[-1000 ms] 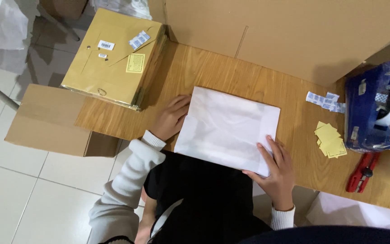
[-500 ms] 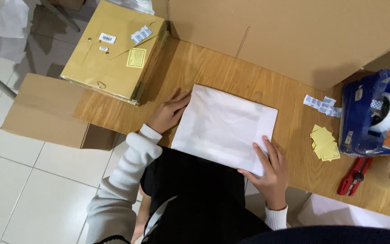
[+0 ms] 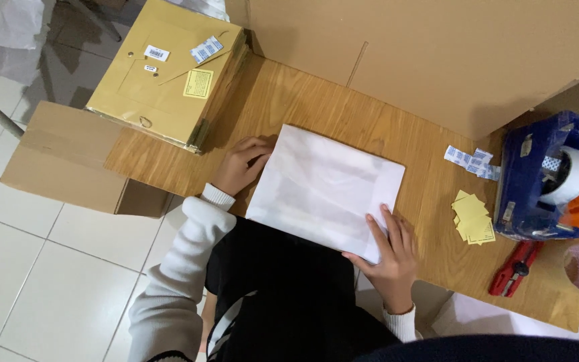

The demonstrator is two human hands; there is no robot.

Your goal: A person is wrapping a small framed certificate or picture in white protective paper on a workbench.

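Hands pressing on white package point(image 3: 323, 188), lying flat on wooden surface point(image 3: 316, 110): left hand point(image 3: 239, 164) curled against its left edge, right hand point(image 3: 387, 251) spread flat on near right corner, grasping nothing. Long axis running left to right, slightly tilted, beside yellow stickers point(image 3: 474, 218).

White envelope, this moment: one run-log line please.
left hand: on white envelope left edge | right hand: flat on its near-right corner | envelope: flat on table
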